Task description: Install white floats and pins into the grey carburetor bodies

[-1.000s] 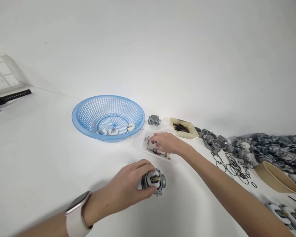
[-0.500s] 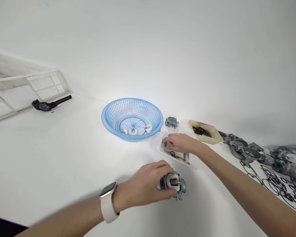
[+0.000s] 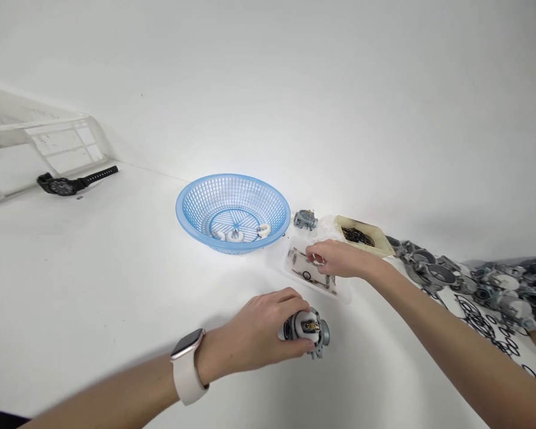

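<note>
The left hand (image 3: 254,330) has its fingers clamped around a carburetor (image 3: 311,328) with a white float on top, at the front of the bench (image 3: 129,286), the same grip as half a second ago. The right hand (image 3: 339,259) has shifted right over the shallow plastic tray (image 3: 300,263), uncovering small metal parts at the left end that its fingers covered then. Its fingers are curled; whether they pinch anything, I cannot tell. A black O-ring (image 3: 307,275) lies in the tray, below the right hand. The blue basket (image 3: 181,215) stands just beyond the tray, to its left.
</note>
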A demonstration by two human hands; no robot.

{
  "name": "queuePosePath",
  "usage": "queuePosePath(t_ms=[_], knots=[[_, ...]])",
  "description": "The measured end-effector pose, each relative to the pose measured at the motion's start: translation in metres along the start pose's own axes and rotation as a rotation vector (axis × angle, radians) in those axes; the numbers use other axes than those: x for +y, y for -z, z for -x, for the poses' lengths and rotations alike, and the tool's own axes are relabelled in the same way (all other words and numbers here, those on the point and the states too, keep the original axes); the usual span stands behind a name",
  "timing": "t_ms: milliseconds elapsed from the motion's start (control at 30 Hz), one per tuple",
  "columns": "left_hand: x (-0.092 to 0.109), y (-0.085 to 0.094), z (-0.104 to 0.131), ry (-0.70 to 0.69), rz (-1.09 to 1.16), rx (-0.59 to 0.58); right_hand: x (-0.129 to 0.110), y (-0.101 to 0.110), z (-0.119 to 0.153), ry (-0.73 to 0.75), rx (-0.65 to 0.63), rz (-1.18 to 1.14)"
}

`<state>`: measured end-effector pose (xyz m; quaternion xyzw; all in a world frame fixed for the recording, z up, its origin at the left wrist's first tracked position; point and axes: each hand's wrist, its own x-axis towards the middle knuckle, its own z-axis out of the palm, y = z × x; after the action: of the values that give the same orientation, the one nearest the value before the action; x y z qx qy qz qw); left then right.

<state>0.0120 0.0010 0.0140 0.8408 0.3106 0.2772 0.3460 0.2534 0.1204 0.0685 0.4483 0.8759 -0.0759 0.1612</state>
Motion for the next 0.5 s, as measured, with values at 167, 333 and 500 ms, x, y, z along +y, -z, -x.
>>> queuePosePath(t_ms=[167,333,500], knots=[[0.001,0.000,0.000,0.015,0.001,-0.002,-0.003,-0.021,0.014,-0.068,0.017,0.067],[0.002,0.000,0.001,0.012,-0.018,0.013,-0.010,-0.036,0.008,-0.102,0.083,0.054],[0.002,0.001,0.000,0.001,-0.008,0.020,-0.007,-0.019,0.025,-0.101,0.182,-0.120]])
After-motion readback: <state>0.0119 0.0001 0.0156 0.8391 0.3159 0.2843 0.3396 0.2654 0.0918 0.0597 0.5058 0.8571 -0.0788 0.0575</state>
